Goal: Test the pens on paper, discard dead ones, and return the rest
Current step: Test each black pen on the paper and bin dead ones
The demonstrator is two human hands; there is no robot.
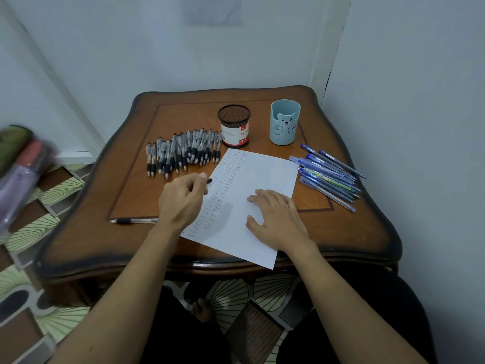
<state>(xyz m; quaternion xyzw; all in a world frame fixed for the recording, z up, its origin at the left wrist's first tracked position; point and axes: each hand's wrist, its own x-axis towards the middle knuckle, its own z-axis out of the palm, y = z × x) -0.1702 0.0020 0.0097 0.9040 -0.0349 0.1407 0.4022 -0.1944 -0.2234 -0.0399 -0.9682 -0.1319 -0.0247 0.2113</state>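
- Step in hand, by the look of it: trying one pen point(209, 181) on the paper point(257, 174).
- Gripped in the curled fingers point(202, 177) of the left hand point(181, 199), with only a black end showing past the thumb; tip or cap end, cannot tell.
- Flat and spread on the near right part of the sheet: fingers point(259, 195) of the right hand point(278, 219), clamped on nothing, just pressing the paper to the table point(341, 232).
- Keep that press on while writing, to stop any sliding or turning under the stroke.
- Bring the tip down on blank paper just right of the left fingers, clear of the columns of small marks beneath and ahead of them, to avoid confusing fresh ink with old.
- Press lightly and evenly for a short word or a few strokes; avoid bearing down hard and mistaking a dent for ink.
- Judge by the line alone: keep if inked, discard if blank after several tries.
- Ahead and left of the left fingers: a row of black-grip pens point(183, 151). Well right of the right fingers: a heap of blue pens point(328, 174). Tested or untested, cannot tell.
- Beyond both hands: a mesh holder point(234, 127) and a bear cup point(284, 122), likely the places for returning good ones.
- Behind and left of the left wrist: one lone pen point(133, 221) near the table edge, perhaps a dead one set apart, not certain.
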